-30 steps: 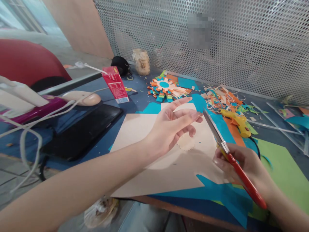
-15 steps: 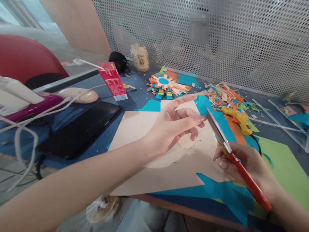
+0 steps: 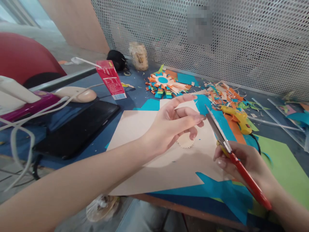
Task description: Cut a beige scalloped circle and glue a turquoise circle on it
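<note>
My left hand hovers over a large beige paper sheet, fingers curled together toward the scissor tips; what they pinch is hidden. My right hand grips red-handled scissors, whose blades point up and left and touch the left fingertips. A small beige disc with a jagged edge lies just below the left fingers, on or close above the sheet.
A layered paper rosette and a heap of coloured scraps lie behind. A yellow glue gun sits at right, green paper beyond it. A black tablet, red carton and cables stand left.
Both hands and the scissors stay almost where they were; the left fingers have curled slightly closer to the blade tips. The view has shifted a little.
</note>
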The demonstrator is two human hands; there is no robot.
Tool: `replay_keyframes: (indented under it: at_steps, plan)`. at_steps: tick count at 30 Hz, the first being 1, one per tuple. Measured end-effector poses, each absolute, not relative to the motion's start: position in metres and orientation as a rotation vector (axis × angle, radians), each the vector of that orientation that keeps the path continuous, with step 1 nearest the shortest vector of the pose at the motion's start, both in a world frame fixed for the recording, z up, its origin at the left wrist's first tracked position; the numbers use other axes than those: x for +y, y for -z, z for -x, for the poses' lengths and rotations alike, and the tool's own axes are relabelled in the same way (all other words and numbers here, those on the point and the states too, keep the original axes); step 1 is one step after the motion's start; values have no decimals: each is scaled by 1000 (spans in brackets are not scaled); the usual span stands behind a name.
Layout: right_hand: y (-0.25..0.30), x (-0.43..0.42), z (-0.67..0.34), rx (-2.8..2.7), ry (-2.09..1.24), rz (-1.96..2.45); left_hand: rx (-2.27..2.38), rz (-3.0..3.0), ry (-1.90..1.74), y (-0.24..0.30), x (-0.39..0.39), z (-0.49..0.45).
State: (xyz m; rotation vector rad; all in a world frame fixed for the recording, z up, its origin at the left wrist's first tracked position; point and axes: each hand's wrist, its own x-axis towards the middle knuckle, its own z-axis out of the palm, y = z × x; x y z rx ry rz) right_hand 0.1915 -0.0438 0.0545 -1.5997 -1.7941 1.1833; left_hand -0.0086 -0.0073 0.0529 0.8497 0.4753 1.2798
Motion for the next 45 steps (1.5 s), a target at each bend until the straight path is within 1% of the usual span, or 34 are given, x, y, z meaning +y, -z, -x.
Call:
replay_keyframes:
  at_steps: [10,22,28,32,37,45]
  plan:
    - [-49,-43,-195,-1801,-1236,1585,443,-850,-1289,-49,-6,7]
    - [-45,-43,-197,-1904,-1069,1593,456,-780,-1285,-46,-6,5]
    - [-45,-42,-196,-1956,-1019,1581,477,-858,-1290,-45,-6,3]
    - [-44,-41,-196,-1954,-1033,1581,510,-996,-1374,-47,-6,5]
    - [-43,-41,-197,-1933,-1053,1578,518,-1093,-1589,-48,-2,5]
    - [-45,-40,-197,-1935,-1005,1546,531,-1162,-1544,-45,-1,5]
